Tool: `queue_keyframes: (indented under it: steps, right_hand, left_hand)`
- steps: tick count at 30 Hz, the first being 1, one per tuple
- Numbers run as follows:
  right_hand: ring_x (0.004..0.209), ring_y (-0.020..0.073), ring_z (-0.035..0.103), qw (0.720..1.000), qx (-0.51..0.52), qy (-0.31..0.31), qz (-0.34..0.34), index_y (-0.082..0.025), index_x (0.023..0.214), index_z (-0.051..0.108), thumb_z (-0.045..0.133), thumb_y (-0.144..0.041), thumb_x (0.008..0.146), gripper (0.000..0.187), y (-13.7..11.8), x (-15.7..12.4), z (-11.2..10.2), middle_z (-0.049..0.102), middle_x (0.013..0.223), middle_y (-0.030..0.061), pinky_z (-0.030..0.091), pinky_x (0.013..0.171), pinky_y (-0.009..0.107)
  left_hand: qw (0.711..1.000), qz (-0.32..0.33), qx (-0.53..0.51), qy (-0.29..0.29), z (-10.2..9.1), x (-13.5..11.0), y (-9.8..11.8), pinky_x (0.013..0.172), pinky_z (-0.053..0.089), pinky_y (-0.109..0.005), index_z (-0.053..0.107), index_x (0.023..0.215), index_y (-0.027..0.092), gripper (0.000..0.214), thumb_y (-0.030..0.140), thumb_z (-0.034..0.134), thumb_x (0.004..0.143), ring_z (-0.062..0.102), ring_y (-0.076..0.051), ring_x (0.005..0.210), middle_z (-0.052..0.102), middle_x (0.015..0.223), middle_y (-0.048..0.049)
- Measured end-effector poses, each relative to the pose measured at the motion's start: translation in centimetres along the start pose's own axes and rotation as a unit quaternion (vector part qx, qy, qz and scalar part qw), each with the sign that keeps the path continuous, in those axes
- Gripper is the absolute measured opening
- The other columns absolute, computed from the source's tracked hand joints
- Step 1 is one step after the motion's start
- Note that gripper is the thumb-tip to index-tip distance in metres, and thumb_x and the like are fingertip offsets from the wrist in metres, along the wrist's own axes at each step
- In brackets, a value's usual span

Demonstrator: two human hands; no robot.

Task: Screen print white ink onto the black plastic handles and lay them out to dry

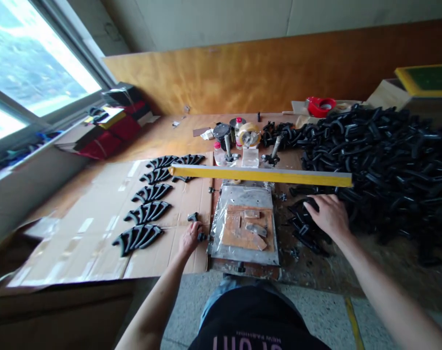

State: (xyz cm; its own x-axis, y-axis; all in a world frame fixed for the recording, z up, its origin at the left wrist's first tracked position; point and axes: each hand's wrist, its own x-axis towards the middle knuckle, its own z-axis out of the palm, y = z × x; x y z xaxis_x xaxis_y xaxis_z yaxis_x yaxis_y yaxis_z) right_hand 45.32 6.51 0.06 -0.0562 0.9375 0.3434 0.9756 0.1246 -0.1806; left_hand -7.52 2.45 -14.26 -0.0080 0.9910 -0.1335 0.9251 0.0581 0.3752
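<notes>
My left hand (190,239) is closed around a black curved plastic handle (193,217), just above the cardboard by the left edge of the fixture. My right hand (330,214) reaches into the black handles (308,233) on the right, its thumb and fingers around one of them; the fingertips are partly hidden. Between the hands lies a metal plate fixture (217,243) with a wooden block (231,238) and small pieces on it. Left of it, fanned groups of black handles (140,238) rest on the cardboard sheet (75,248).
A yellow-sided screen-frame bar or squeegee (260,176) spans behind the fixture. Two upright posts (228,146), clear tape (249,135) and a bottle (238,127) stand behind it. A large pile of black handles (381,160) covers the right side, near a red tape roll (320,107).
</notes>
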Motion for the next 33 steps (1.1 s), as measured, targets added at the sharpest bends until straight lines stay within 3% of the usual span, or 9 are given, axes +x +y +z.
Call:
queue_keyframes:
  steps: [3,6,10,16,20,24,28,31,33]
  right_hand:
    - [0.094,0.0270,0.064,0.988,0.154,-0.024,0.002,-0.022,0.106,0.067,0.058,-0.046,0.087,0.032,-6.4,-1.1,0.8,0.070,0.102,0.0107,0.050,0.085,0.040]
    - [0.088,0.0223,0.067,0.942,0.323,-0.087,0.038,-0.022,0.097,0.068,0.060,-0.039,0.084,0.023,-12.1,-1.6,3.4,0.072,0.097,0.0052,0.052,0.082,0.035]
    - [0.090,0.0199,0.066,0.921,0.372,-0.115,0.021,-0.022,0.089,0.070,0.057,-0.028,0.085,0.015,-16.3,-2.4,7.6,0.071,0.095,0.0039,0.052,0.084,0.034]
    - [0.098,0.0187,0.061,0.971,0.207,-0.086,-0.088,-0.027,0.098,0.076,0.054,-0.014,0.089,0.027,-17.1,-4.4,9.5,0.068,0.105,0.0050,0.048,0.092,0.035]
    - [0.111,0.0243,0.055,0.978,0.155,-0.091,-0.105,-0.027,0.096,0.077,0.058,-0.019,0.088,0.023,-17.0,-3.8,8.6,0.064,0.120,0.0068,0.046,0.098,0.042]
    - [0.134,0.0253,0.042,0.968,0.151,-0.121,-0.157,-0.023,0.133,0.059,0.053,-0.029,0.094,0.041,-18.1,-2.6,8.3,0.049,0.146,0.0100,0.036,0.111,0.045]
    - [0.145,0.0298,0.026,0.935,0.126,-0.209,-0.256,-0.016,0.147,0.041,0.059,-0.043,0.090,0.065,-19.6,-3.5,8.6,0.035,0.154,0.0140,0.020,0.118,0.054]
    - [0.137,0.0265,0.042,0.914,0.161,-0.225,-0.296,-0.017,0.135,0.057,0.061,-0.042,0.090,0.052,-19.0,-5.0,7.5,0.051,0.143,0.0130,0.031,0.115,0.049]
    - [0.115,0.0190,0.062,0.931,0.190,-0.172,-0.261,-0.019,0.110,0.072,0.060,-0.035,0.091,0.028,-17.1,-5.4,5.9,0.071,0.117,0.0076,0.048,0.102,0.038]
  left_hand:
    - [1.000,0.010,0.002,-0.013,-0.5,1.6,0.5,0.086,0.046,-0.033,0.055,0.119,0.020,0.032,0.035,0.039,0.095,0.063,-0.022,0.102,0.064,0.118,-0.0113]
    - [1.000,0.009,0.006,-0.026,-1.1,3.1,1.2,0.082,0.047,-0.033,0.049,0.132,0.020,0.044,0.042,0.042,0.095,0.066,-0.025,0.098,0.065,0.120,-0.0136]
    - [1.000,-0.011,0.012,-0.026,-2.3,3.1,1.5,0.077,0.046,-0.033,0.041,0.142,0.019,0.054,0.047,0.041,0.095,0.067,-0.027,0.095,0.067,0.117,-0.0156]
    - [0.997,-0.052,-0.033,0.042,-5.7,1.5,2.7,0.068,0.041,-0.028,0.042,0.141,0.018,0.052,0.044,0.038,0.097,0.065,-0.021,0.076,0.068,0.085,-0.0070]
    - [0.973,0.016,-0.184,0.138,-10.6,2.9,7.6,0.063,0.040,-0.024,0.048,0.135,0.017,0.049,0.045,0.042,0.096,0.057,-0.014,0.062,0.056,0.069,0.0012]
    - [0.881,0.111,-0.426,0.174,-15.9,4.8,15.2,0.054,0.039,-0.020,0.051,0.125,0.018,0.048,0.054,0.040,0.095,0.046,-0.008,0.051,0.051,0.065,0.0047]
    - [0.787,0.133,-0.586,0.139,-18.1,4.9,20.3,0.045,0.036,-0.018,0.054,0.101,0.018,0.049,0.060,0.030,0.095,0.042,-0.007,0.045,0.050,0.060,0.0040]
    - [0.782,0.115,-0.598,0.132,-17.7,3.3,20.4,0.047,0.039,-0.019,0.056,0.102,0.017,0.049,0.059,0.033,0.095,0.047,-0.008,0.050,0.054,0.064,0.0020]
    - [0.802,0.095,-0.577,0.121,-17.0,1.6,19.0,0.054,0.046,-0.021,0.059,0.109,0.017,0.052,0.060,0.033,0.095,0.056,-0.010,0.062,0.063,0.079,-0.0022]
